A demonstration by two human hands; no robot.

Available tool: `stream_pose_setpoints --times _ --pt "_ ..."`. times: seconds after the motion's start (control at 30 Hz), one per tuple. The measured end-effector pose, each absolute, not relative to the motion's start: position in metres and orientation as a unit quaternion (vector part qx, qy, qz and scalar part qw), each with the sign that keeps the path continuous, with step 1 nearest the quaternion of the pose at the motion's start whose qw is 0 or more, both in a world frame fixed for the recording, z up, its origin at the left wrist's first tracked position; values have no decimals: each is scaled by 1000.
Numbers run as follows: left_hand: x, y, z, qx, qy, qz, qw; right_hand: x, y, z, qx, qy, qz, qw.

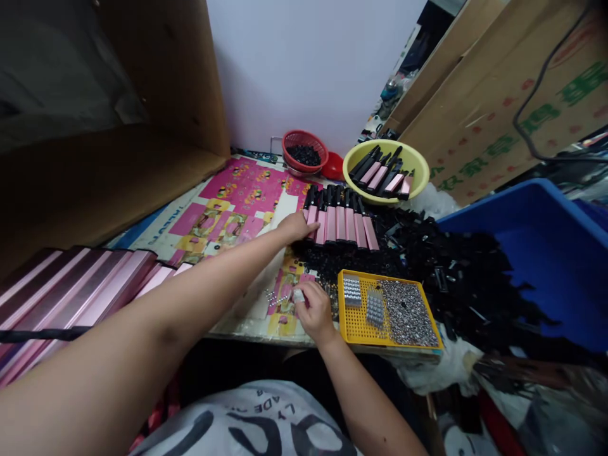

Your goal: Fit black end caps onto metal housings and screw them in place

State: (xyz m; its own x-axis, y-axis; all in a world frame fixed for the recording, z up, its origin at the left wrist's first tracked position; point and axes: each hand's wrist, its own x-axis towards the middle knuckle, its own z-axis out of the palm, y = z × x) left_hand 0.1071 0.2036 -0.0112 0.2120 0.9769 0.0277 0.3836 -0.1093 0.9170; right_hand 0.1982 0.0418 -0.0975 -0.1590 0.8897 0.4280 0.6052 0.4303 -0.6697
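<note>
My left hand (295,227) reaches across the table to the left end of a row of pink bars with black ends (337,224). Its fingers close around the leftmost bar, partly hidden behind the hand, and its thumb lies across the bars beside it. Nearer the table's front edge, my right hand (314,308) is closed, fingertips pressed together. A whitish patch (298,295) shows at those fingers; whether it is a held piece or a wrapping I cannot tell. Several tiny silver pieces (278,297) lie just left of the right hand.
A yellow tray (342,316) holds small silver parts. Behind stand a yellow basin (424,166) of pink-and-black pieces and a red basket (285,144) of black parts. Black pieces (441,259) heap toward a blue bin (536,196). More pink bars (85,278) are stacked at left.
</note>
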Motion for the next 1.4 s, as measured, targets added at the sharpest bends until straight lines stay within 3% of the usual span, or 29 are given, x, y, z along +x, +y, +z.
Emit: stream_pose_setpoints --times 0.2,0.43,0.67,0.83,1.0,1.07,1.27,1.4 --pt "76 184 -2 582 482 405 515 195 41 -97 -518 -761 168 352" --pt "9 68 -9 459 419 392 678 185 49 -78 -553 -811 115 152" --pt "-19 26 -22 186 363 363 838 182 56 -73 -550 -817 129 116" --pt "-17 23 -24 161 358 359 847 185 51 -75 -541 -799 179 192" --pt "-7 16 -26 161 361 341 853 177 58 -43 -498 -589 404 492" --pt "-3 13 -26 152 346 322 868 170 60 -32 -470 -525 426 568" --pt "8 5 -24 175 328 317 873 157 52 -37 -475 -497 391 612" --pt "13 4 -25 183 345 325 861 151 46 -41 -397 -388 522 647"
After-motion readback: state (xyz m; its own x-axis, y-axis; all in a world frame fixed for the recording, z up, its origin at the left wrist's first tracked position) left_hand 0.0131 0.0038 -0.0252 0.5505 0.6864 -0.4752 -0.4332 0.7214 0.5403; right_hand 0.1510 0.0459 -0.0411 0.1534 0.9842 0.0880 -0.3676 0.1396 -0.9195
